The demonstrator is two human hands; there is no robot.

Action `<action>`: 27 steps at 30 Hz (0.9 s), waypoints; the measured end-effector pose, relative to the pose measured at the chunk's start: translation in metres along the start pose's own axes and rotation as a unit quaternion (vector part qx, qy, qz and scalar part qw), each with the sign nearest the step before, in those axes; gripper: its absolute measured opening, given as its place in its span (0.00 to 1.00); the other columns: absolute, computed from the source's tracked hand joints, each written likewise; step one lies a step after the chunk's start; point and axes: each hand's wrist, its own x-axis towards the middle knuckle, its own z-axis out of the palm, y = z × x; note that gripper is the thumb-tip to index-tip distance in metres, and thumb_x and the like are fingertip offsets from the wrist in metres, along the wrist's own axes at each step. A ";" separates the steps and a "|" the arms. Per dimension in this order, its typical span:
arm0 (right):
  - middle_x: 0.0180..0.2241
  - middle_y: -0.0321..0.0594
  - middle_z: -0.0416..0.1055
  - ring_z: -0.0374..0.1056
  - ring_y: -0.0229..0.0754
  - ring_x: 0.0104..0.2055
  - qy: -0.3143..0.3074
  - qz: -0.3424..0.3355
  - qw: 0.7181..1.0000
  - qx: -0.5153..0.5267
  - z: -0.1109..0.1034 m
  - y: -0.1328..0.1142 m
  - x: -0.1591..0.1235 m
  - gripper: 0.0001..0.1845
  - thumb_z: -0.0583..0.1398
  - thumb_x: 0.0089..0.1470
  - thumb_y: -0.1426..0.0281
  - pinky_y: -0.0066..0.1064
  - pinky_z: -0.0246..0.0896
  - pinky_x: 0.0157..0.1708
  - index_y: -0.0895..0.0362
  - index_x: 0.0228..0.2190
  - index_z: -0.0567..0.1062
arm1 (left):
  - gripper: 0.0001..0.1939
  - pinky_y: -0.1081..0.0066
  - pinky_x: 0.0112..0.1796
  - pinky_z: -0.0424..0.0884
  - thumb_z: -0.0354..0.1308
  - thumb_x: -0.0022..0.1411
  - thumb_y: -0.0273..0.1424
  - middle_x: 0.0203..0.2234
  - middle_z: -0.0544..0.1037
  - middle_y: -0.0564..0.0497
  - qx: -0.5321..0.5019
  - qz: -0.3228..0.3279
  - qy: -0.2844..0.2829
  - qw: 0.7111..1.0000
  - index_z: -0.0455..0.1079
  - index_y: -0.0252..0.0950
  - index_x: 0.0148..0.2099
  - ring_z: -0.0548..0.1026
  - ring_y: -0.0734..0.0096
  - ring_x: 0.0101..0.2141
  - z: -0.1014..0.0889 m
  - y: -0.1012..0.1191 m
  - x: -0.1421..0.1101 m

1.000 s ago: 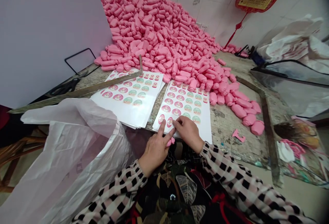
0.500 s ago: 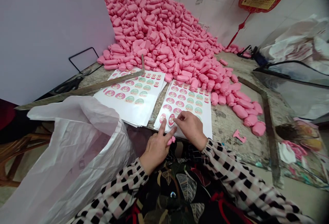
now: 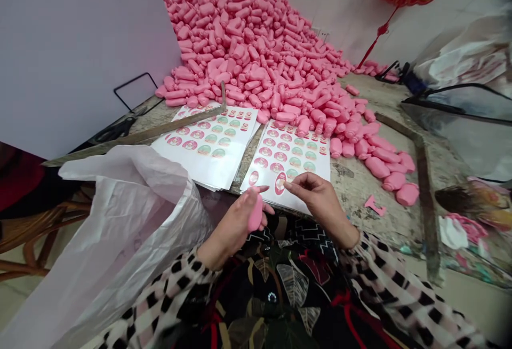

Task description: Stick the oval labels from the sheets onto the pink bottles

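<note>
My left hand [image 3: 236, 223] is closed round a small pink bottle [image 3: 255, 214], whose broad side faces my right hand. Between the thumb and forefinger of my right hand [image 3: 320, 202] is a pink oval sticker [image 3: 281, 183], pinched at its edge and lifted off the sheet. Under and behind the hands lies the right sticker sheet [image 3: 260, 173], printed with rows of pink and green labels. To its left a second stack of sticker sheets [image 3: 192, 170] rests on the table, partly under a wooden strip.
A large heap of pink bottles [image 3: 248, 55] covers the back of the worn table [image 3: 348, 189]. A white sack [image 3: 132, 215] hangs open at front left. Scissors [image 3: 116, 130] lie at left. Wooden edging [image 3: 426, 194] and a clear bag [image 3: 460, 125] are at right.
My right hand has peeled the oval sticker off the sheet and drawn it right. My left hand has pulled back from the sheet and turned, bringing the pink bottle into view.
</note>
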 end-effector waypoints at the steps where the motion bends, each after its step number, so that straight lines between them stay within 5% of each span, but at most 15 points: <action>1: 0.22 0.33 0.64 0.57 0.34 0.25 -0.014 -0.004 1.000 0.008 0.002 -0.005 -0.006 0.15 0.64 0.41 0.58 0.27 0.54 0.26 0.57 0.22 0.69 | 0.29 0.74 0.24 0.67 0.44 0.58 0.52 0.28 0.72 0.50 -0.095 -0.037 -0.012 0.995 0.61 0.36 0.52 0.70 0.75 0.23 0.004 0.004 0.002; 5: 0.23 0.34 0.65 0.59 0.34 0.25 -0.053 -0.010 0.999 0.012 0.011 -0.015 -0.022 0.14 0.63 0.42 0.60 0.27 0.56 0.26 0.57 0.22 0.69 | 0.27 0.76 0.20 0.64 0.46 0.55 0.54 0.23 0.69 0.53 -0.253 -0.121 -0.009 0.960 0.63 0.36 0.44 0.68 0.76 0.19 0.016 0.013 0.014; 27: 0.24 0.33 0.70 0.66 0.38 0.31 -0.077 -0.044 0.994 -0.056 0.012 0.004 -0.024 0.12 0.62 0.45 0.60 0.30 0.60 0.32 0.55 0.22 0.71 | 0.28 0.77 0.19 0.64 0.45 0.57 0.53 0.21 0.68 0.53 -0.217 -0.122 -0.018 0.968 0.66 0.33 0.44 0.69 0.77 0.18 0.023 0.009 0.021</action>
